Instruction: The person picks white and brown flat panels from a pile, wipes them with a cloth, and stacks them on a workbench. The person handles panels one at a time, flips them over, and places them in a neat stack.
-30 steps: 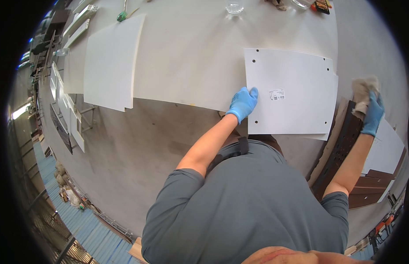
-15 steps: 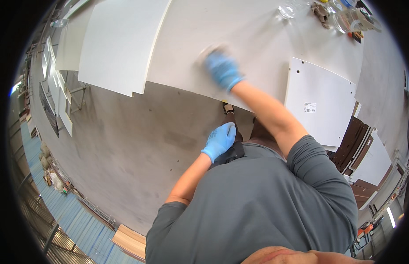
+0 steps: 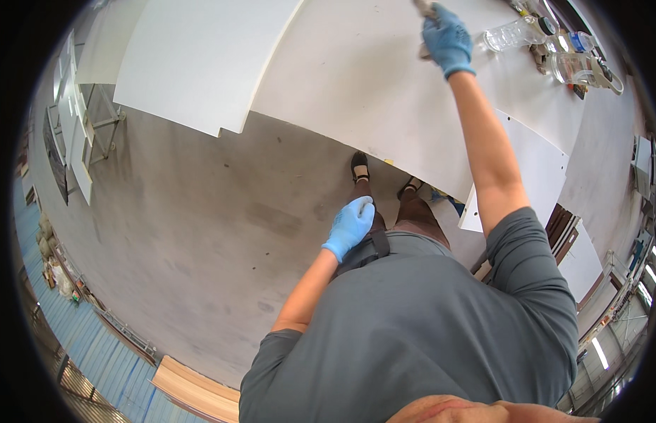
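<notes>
My right hand (image 3: 449,41), in a blue glove, is stretched far out over a large white panel (image 3: 342,84). Its fingers are closed on a greyish rag (image 3: 425,8), whose ends stick out on the hand's left side. Much of the rag is hidden under the fingers. My left hand (image 3: 350,225), gloved in blue too, hangs in front of my waist with its fingers curled in; nothing shows in it. Just right of my right hand a clear plastic bottle (image 3: 515,35) with a dark cap lies on its side.
Another clear bottle (image 3: 576,70) with a handle lies at the far right. A white panel (image 3: 536,158) with small holes sits under my right arm, and a big white board (image 3: 208,56) covers the left. Brown panels (image 3: 559,224) stand at the right. Wood-coloured boards (image 3: 194,388) lie lower left.
My right hand has swept away from me and to the right across the white panel with the rag. My left hand has stayed nearly still. The view has shifted slightly.
</notes>
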The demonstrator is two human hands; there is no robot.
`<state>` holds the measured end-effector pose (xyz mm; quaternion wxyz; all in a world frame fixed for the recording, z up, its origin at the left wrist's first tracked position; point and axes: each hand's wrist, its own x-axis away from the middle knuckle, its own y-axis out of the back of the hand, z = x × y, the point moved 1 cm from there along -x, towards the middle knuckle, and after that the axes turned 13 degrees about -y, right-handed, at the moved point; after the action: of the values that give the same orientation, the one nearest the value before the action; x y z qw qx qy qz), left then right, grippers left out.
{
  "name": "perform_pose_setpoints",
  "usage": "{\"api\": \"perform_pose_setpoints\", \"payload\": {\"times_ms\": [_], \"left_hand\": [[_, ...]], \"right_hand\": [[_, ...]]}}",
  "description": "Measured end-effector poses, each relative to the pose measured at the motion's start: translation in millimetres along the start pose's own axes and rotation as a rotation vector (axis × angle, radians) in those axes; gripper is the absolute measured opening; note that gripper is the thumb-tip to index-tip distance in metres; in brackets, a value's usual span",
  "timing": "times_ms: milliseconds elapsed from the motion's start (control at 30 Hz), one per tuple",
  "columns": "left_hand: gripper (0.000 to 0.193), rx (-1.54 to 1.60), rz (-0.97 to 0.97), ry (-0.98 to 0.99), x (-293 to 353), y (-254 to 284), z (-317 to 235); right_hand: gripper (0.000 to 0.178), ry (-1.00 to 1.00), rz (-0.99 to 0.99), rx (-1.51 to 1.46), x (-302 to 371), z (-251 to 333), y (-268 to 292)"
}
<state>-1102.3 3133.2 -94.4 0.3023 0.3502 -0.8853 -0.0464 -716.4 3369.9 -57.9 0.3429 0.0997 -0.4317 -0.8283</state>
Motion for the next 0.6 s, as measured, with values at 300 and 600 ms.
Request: {"api": "perform_pose_setpoints", "payload": {"times_ms": [300,600], "left_hand": [[0.040,0.186,0.166,-0.143,-58,-44,19],[0.071,0.432,0.694,0.343,-79,-128,-105]], "right_hand": [[0.045,0.038,1.156,-0.165,232,1,-81],[0.038,0.285,-0.457,-0.011,161,-146,193]]}}
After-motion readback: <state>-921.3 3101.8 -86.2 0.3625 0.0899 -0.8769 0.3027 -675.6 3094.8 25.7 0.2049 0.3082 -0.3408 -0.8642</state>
